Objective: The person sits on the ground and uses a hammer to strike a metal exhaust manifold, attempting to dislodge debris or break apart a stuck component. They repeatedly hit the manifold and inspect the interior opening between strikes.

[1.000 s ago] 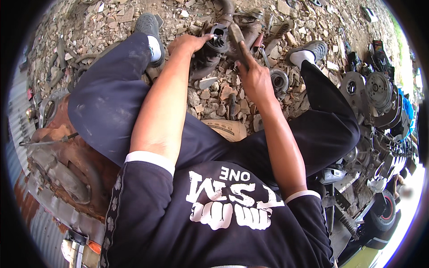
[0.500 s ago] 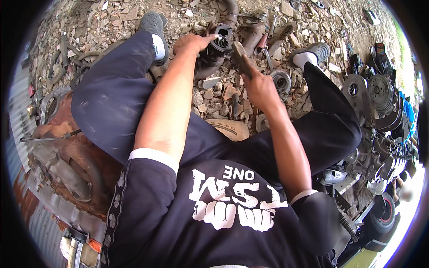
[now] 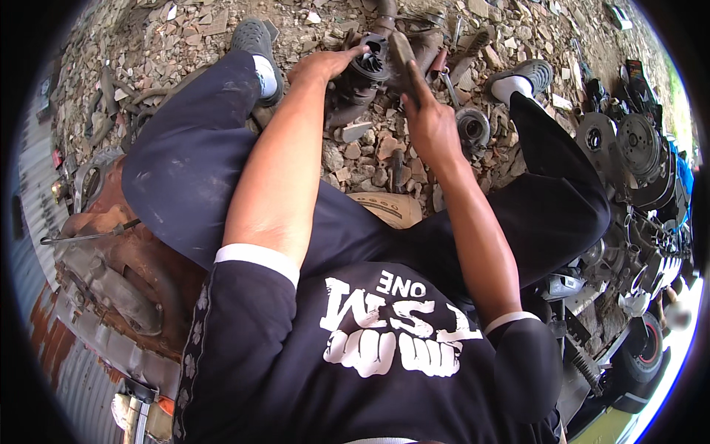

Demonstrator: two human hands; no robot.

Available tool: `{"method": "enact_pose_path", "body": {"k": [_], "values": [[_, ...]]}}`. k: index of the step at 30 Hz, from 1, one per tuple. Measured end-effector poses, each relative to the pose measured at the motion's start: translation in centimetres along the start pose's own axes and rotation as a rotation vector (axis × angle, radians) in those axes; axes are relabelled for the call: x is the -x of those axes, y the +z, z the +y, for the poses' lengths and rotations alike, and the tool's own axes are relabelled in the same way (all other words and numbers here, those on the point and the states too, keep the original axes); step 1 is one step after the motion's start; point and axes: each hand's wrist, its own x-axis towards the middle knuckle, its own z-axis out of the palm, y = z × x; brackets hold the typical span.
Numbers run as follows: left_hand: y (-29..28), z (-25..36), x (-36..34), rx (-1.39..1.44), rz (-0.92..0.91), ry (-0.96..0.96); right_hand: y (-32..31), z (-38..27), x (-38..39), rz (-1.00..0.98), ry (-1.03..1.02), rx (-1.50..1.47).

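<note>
Up swings the bar (image 3: pixel 401 53), right hand (image 3: pixel 430 122) clenched round it, left hand (image 3: pixel 319 68), grip unclear, touching top-centre housing (image 3: pixel 358 95), rotor (image 3: pixel 372 64) still inside.

From where I sit, my feed gives me 1 left hand (image 3: pixel 319 68) and 1 right hand (image 3: pixel 433 126) at the upper middle, 2 in all. In that same area I count 1 brown tool (image 3: pixel 401 53), 1 dark metal housing (image 3: pixel 356 87) and 1 finned wheel (image 3: pixel 372 65), plus 1 red handle (image 3: pixel 439 61) and 1 round metal part (image 3: pixel 472 129) a little to the right. I get 2 grey shoes (image 3: pixel 250 41) and 2 white socks (image 3: pixel 510 87), 1 of each at upper left and upper right. Lower right shows me 1 black wheel (image 3: pixel 642 351). The stones (image 3: pixel 203 48) are too many for me to count.
</note>
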Motion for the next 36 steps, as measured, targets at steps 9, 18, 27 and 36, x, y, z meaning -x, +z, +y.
{"method": "enact_pose_path", "body": {"k": [9,18,27,36], "values": [[-0.3,-0.2,0.0,-0.001,-0.098,0.047,-0.1,0.8,0.2,-0.068,0.019,0.027],[-1.4,0.9,3.7,-0.063,-0.036,-0.009,-0.7,1.2,1.1,-0.114,0.012,0.067],[0.6,-0.9,0.0,0.344,-0.182,0.130,0.3,1.2,0.3,-0.074,-0.071,0.070],[1.1,-1.3,-1.8,0.215,-0.205,0.148,0.7,-0.1,-1.6,-0.093,-0.002,0.188]]}}
